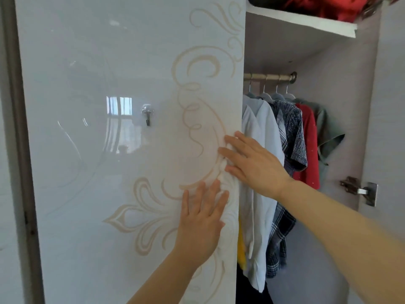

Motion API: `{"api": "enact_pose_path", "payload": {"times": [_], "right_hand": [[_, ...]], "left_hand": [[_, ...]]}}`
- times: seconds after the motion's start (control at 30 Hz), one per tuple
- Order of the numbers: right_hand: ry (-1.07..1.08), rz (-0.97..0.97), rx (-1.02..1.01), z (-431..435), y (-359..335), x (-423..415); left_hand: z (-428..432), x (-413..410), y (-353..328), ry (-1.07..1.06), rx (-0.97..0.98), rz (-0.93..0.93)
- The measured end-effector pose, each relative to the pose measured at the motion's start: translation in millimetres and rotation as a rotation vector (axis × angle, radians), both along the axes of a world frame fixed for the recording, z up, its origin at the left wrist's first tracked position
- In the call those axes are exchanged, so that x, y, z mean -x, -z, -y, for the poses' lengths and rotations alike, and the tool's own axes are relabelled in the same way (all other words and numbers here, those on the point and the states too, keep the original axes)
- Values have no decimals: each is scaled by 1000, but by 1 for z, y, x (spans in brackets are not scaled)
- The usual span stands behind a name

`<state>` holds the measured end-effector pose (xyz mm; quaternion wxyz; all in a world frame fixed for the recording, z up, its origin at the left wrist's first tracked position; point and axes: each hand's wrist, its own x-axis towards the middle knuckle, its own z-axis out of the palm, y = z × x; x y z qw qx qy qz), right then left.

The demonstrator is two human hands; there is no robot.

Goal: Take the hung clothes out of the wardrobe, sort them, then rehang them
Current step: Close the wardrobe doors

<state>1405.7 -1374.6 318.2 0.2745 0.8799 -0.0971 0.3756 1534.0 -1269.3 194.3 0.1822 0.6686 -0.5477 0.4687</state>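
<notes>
Cloth this light and limp should slide off easily, so take the clothes (293, 132), hanging from the rod (269, 76) below the shelf (306, 20), by their hangers (277, 95), though the glossy door (109, 172) covers the left ones while your left hand (201, 218) and right hand (254, 163) press flat near its right edge, grip wide, holding nothing.

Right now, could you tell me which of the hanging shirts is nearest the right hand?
The white shirt, hanging beside the wardrobe door edge; the right hand overlaps it, while the grey shirt, red shirt and green shirt hang further right.
</notes>
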Motion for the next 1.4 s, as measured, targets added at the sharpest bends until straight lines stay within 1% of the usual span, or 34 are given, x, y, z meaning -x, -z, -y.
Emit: {"api": "enact_pose_path", "payload": {"times": [0.13, 0.23, 0.4, 0.53, 0.63, 0.77, 0.83, 0.93, 1.0, 1.1, 1.2, 1.27, 1.33, 1.4], "right_hand": [[-79, 112, 91, 14, 5, -13], [-86, 171, 105, 16, 9, -17], [5, 188, -15, 5, 13, -7], [83, 413, -123, -2, 19, 38], [173, 559, -119, -10, 22, 94], [308, 686, -80, -33, 29, 177], [382, 710, -39, -50, 32, 219], [459, 698, 62, -77, 34, 285], [494, 698, 113, -93, 36, 328], [553, 758, 85, -110, 42, 395], [636, 806, -34, -116, 52, 455], [668, 803, -83, -114, 62, 485], [659, 789, -116, -108, 69, 505], [629, 772, -154, -97, 75, 517]], "left_hand": [[12, -23, 9, 97, 49, 38], [15, -26, 11, 135, 47, 32], [15, -14, 3, 201, 125, -10], [21, 18, -17, 370, 190, -49], [31, 57, -33, 521, 172, -83], [41, 129, -49, 701, 133, -89], [42, 175, -56, 805, 125, -97], [39, 249, -68, 956, 126, -85], [36, 298, -76, 1021, 141, -57], [34, 368, -93, 1097, 155, -24], [40, 430, -114, 1111, 159, 57], [47, 466, -130, 1046, 107, 156], [59, 492, -147, 904, -8, 275], [74, 503, -158, 679, -111, 401]]}}
